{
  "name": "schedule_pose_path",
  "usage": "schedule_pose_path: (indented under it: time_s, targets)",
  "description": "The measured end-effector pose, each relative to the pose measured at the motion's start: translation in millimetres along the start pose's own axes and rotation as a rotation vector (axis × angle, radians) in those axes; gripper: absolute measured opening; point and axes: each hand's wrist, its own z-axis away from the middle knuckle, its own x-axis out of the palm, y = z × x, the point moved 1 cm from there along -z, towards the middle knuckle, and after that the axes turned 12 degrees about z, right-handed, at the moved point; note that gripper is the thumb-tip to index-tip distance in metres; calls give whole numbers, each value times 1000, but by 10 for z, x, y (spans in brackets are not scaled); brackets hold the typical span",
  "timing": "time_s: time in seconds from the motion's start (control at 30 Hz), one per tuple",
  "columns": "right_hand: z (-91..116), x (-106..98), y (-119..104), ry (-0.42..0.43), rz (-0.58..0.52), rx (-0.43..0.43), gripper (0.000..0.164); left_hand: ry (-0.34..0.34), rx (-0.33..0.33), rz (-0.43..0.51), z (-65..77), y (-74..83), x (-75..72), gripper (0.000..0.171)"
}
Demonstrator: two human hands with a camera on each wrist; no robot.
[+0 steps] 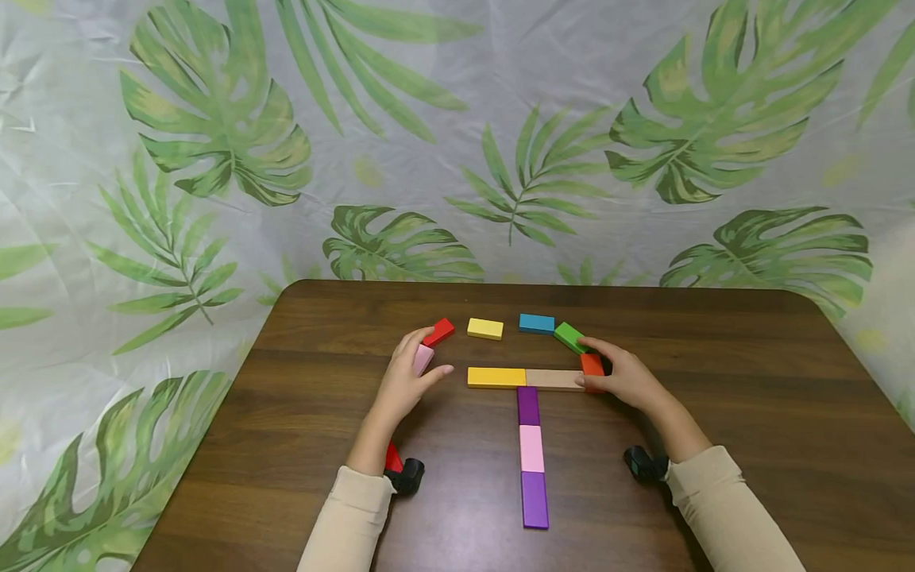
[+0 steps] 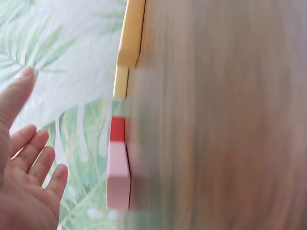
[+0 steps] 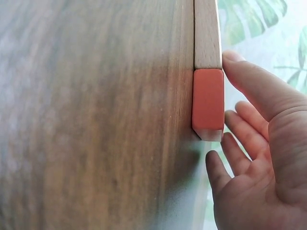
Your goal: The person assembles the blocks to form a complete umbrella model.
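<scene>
Both left hand point(image 1: 402, 385) (beside pink block point(image 1: 423, 360)) and right hand point(image 1: 629, 381) (beside orange block point(image 1: 592, 364)) hold fingers apart, near the tabletop's point(image 1: 750, 373) far edge.

The left hand point(image 1: 402, 383) was stretched forward, thumb spread from relaxed fingers; the right hand point(image 1: 626, 380) was too, thumb and fingers parted.

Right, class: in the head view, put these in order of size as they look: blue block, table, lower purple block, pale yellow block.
1. Table
2. Lower purple block
3. Blue block and pale yellow block: too alike to rank
</scene>
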Motion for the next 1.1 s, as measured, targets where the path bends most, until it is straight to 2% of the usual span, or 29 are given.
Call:
schedule_pose_path:
  time_s: [0.3,0.5,0.8,0.93,1.1]
  targets:
    - [-2,-4,-4,-1,-5,-2,74,-78,-90,-44,2,-132,-189,72]
    - [-4,-5,-3,1,-1,-1,73,-123,-119,-71,11,-219,-267,71]
    - [-5,3,4,1,-1,-3,73,-178,-154,-46,33,-314,-264,70]
    - [-6,5,9,3,-1,-2,72,-175,-174,-45,44,-322,-244,69]
    - [-8,1,4,3,1,-2,72,-171,-170,-38,49,-324,-229,68]
